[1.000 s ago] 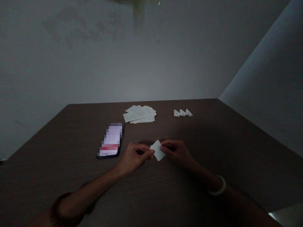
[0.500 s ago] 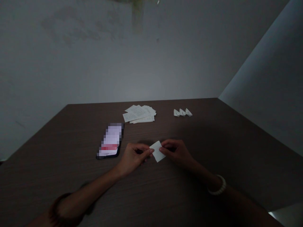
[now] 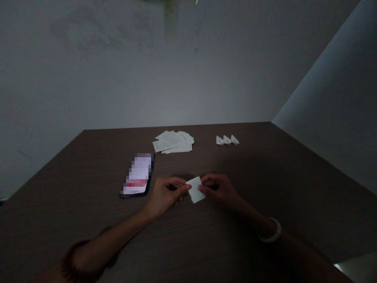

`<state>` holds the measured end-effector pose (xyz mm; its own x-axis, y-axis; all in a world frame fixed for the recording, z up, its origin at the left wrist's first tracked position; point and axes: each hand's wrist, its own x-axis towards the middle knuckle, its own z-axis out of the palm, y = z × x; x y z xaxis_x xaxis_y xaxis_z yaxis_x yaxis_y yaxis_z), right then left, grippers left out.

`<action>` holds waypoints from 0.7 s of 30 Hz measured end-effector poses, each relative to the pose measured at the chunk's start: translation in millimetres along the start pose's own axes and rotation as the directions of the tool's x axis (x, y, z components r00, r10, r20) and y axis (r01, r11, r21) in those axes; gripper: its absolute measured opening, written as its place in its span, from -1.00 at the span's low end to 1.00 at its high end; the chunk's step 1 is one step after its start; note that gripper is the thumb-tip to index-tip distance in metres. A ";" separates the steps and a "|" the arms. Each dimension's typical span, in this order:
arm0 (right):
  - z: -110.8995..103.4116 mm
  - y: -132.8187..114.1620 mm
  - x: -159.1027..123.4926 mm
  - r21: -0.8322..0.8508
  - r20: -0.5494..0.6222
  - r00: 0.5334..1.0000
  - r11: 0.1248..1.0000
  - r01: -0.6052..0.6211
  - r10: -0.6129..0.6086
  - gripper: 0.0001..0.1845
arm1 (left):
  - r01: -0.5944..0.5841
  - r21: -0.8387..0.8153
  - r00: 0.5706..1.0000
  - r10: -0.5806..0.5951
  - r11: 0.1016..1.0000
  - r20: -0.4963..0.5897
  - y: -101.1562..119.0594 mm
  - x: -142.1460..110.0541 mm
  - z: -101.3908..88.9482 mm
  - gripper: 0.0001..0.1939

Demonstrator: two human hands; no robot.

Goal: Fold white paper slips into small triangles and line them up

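A small, roughly square piece of white paper (image 3: 195,192) is held above the dark table, tilted toward me. My left hand (image 3: 166,195) pinches its left edge between thumb and fingers. On the opposite edge, my right hand (image 3: 218,189) grips the same paper with its thumb on top. The fingertips behind the paper are partly hidden. Left of my left hand lies a smartphone (image 3: 138,173) with its screen lit and blurred into blocks.
Toward the back of the brown table (image 3: 188,243) lies a fanned pile of printed paper slips (image 3: 173,142). To its right stand three small folded paper shapes (image 3: 227,140) in a row. A grey wall (image 3: 176,86) rises behind the table.
The paper has turned slightly between my fingers, its lower corner shifting a little to the left. Both hands stay nearly in place.
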<state>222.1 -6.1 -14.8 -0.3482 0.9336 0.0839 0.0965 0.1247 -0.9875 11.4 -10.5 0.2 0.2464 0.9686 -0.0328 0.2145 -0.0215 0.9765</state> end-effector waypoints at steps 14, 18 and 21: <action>-0.5 -3.6 -0.4 -0.062 0.003 1.000 0.998 -0.009 0.009 -0.75 | 0.033 0.016 0.998 -0.033 0.999 0.049 4.8 1.3 -0.6 -0.69; -0.8 -2.5 0.7 -0.127 -0.064 0.997 0.992 0.027 -0.035 -0.78 | 0.054 0.010 0.993 -0.054 0.999 0.101 4.7 1.9 0.4 -0.69; -1.0 -2.4 1.2 -0.147 -0.066 0.997 0.989 0.034 -0.044 -0.78 | 0.075 0.012 0.990 -0.076 0.997 0.116 5.0 1.3 1.5 -0.69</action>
<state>222.3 -4.9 -12.1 -0.2896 0.9474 0.1362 0.2209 0.2046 -0.9536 14.2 -9.7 4.8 0.3371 0.9322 -0.1314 0.2441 0.0483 0.9686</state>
